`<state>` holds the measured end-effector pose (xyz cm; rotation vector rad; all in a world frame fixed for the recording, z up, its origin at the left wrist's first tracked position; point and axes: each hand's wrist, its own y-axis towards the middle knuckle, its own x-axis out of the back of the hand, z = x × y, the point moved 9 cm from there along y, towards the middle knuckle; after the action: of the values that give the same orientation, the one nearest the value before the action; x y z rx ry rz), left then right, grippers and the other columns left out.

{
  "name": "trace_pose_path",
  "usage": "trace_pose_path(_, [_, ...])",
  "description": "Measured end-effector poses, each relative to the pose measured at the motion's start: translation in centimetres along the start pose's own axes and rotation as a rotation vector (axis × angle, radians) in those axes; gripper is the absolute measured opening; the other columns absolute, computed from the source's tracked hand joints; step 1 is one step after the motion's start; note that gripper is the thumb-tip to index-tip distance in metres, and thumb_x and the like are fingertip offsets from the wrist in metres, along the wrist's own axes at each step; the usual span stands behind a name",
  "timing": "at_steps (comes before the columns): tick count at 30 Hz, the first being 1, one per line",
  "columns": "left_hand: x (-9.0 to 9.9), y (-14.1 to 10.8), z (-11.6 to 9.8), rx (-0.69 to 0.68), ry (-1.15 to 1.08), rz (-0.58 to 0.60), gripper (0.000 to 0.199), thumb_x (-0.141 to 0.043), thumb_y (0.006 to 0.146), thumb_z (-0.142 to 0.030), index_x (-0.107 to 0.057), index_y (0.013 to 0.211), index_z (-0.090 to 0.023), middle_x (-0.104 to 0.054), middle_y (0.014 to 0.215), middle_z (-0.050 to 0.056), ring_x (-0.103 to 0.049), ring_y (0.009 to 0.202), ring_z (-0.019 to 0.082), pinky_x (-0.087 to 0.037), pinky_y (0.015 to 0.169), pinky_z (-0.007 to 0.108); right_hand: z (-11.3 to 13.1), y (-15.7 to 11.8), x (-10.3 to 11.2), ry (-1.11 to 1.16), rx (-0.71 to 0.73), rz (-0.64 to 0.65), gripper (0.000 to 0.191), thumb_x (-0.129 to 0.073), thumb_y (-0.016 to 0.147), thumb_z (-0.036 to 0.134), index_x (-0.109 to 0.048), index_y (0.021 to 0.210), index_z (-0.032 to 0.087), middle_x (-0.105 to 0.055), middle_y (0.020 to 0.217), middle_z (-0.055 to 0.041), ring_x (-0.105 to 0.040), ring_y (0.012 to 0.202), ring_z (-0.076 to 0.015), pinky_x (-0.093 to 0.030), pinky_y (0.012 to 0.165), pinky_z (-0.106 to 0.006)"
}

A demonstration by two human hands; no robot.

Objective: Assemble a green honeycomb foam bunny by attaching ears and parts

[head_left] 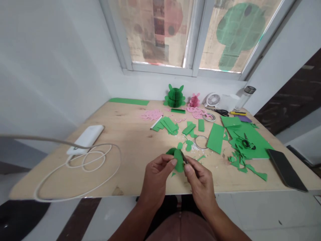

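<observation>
Near the front edge of the table, my left hand (160, 170) pinches a rounded piece of green paper (179, 160) between thumb and fingers. Darker green pleated paper (171, 151) shows just behind it. Closed around a slim dark pointed tool (184, 157), my right hand (199, 174) brings its tip against the right side of the green piece. The tool's kind is too small to make out, and its lower part is hidden in the fingers. Small green cutouts (189, 145) lie just beyond my hands, beside a roll of tape (201, 142).
Green paper scraps (238, 159), small black scissors (247, 143) and a phone (287, 169) lie to the right. Farther back stand a green honeycomb figure (175, 97), a pink one (194, 100), a fan (213, 99) and a bottle (245, 98). A white power bank (86, 139) with looped cable is left.
</observation>
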<state>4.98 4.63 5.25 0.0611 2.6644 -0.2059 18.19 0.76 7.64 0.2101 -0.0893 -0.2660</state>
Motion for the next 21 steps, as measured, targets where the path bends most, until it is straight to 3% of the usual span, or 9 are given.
trace_pose_path(7, [0.8, 0.5, -0.5, -0.016, 0.086, 0.012, 0.013, -0.077, 0.062, -0.025, -0.069, 0.066, -0.016, -0.066, 0.064, 0.001, -0.057, 0.063, 0.014, -0.045, 0.066, 0.026, -0.2, 0.2, 0.0, 0.006, -0.027, 0.031, 0.027, -0.058, 0.086, 0.036, -0.073, 0.105, 0.023, -0.074, 0.096, -0.0063, -0.067, 0.089, -0.0230, -0.055, 0.078, -0.036])
trace_pose_path(11, [1.1, 0.8, -1.4, -0.029, 0.186, 0.040, 0.014, -0.076, 0.064, -0.027, -0.068, 0.063, -0.015, -0.065, 0.061, 0.001, -0.056, 0.060, 0.014, -0.045, 0.062, 0.025, -1.5, 0.6, 1.1, 0.029, -0.125, -0.012, 0.036, -0.064, 0.080, 0.045, -0.073, 0.103, 0.018, -0.070, 0.074, -0.0051, -0.064, 0.069, -0.0194, -0.053, 0.059, -0.029])
trace_pose_path(16, [-0.1, 1.1, -2.2, 0.036, 0.273, 0.194, 0.014, -0.076, 0.063, -0.027, -0.069, 0.059, -0.016, -0.063, 0.055, 0.002, -0.055, 0.054, 0.014, -0.043, 0.055, 0.024, -1.6, 1.9, 2.2, 0.100, -0.179, 0.009, 0.040, -0.071, 0.071, 0.045, -0.071, 0.098, 0.016, -0.055, 0.059, 0.0023, -0.046, 0.050, -0.0099, -0.037, 0.043, -0.020])
trace_pose_path(19, [-1.1, 1.2, -2.9, 0.045, 0.331, 0.296, 0.013, -0.075, 0.062, -0.025, -0.069, 0.056, -0.016, -0.060, 0.052, 0.002, -0.051, 0.050, 0.012, -0.040, 0.049, 0.022, -0.8, 2.8, 1.7, 0.083, -0.207, 0.111, 0.029, -0.074, 0.068, 0.039, -0.071, 0.086, 0.016, -0.049, 0.056, 0.0052, -0.036, 0.046, -0.0065, -0.029, 0.042, -0.019])
trace_pose_path(21, [-1.6, 1.3, -3.1, 0.064, 0.374, 0.348, 0.011, -0.075, 0.060, -0.022, -0.069, 0.054, -0.016, -0.058, 0.049, 0.002, -0.048, 0.046, 0.011, -0.037, 0.045, 0.021, 0.1, 3.4, 1.0, 0.043, -0.190, 0.190, 0.024, -0.073, 0.068, 0.039, -0.071, 0.078, 0.016, -0.051, 0.056, 0.0046, -0.038, 0.048, -0.0072, -0.031, 0.044, -0.019])
